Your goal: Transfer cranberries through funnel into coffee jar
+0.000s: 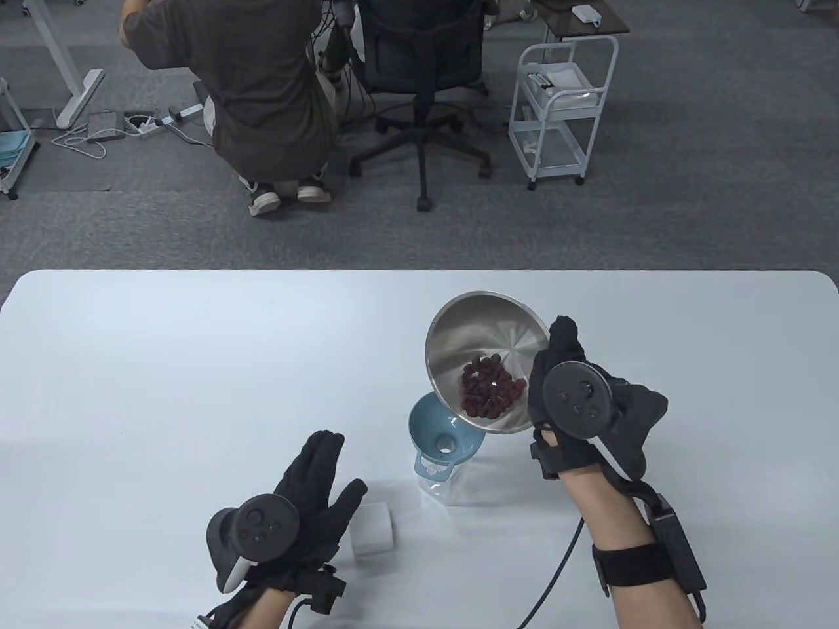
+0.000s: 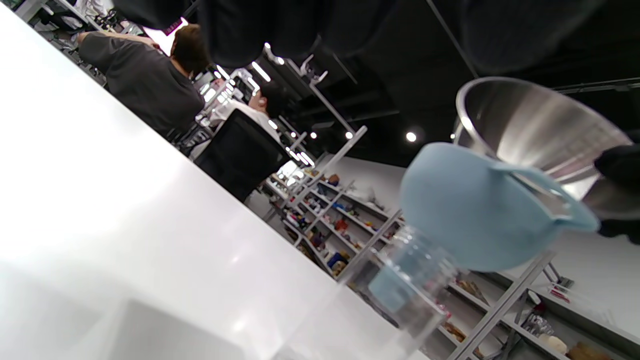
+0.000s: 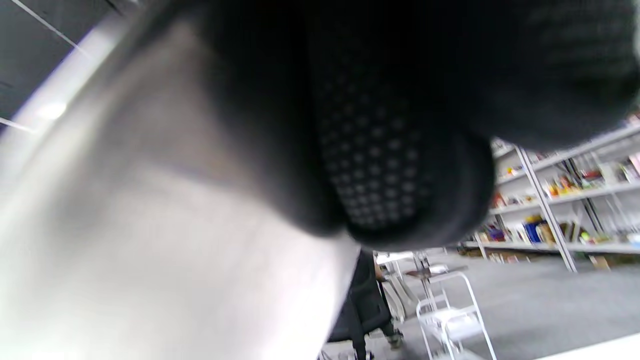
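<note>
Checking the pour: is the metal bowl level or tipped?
Tipped: the right hand tilts the bowl toward the funnel, cranberries gathered at its low rim.

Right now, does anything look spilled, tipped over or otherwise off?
Nothing is spilled. The steel bowl is tilted on purpose in the right hand over the blue funnel, with the cranberries still inside it.
</note>
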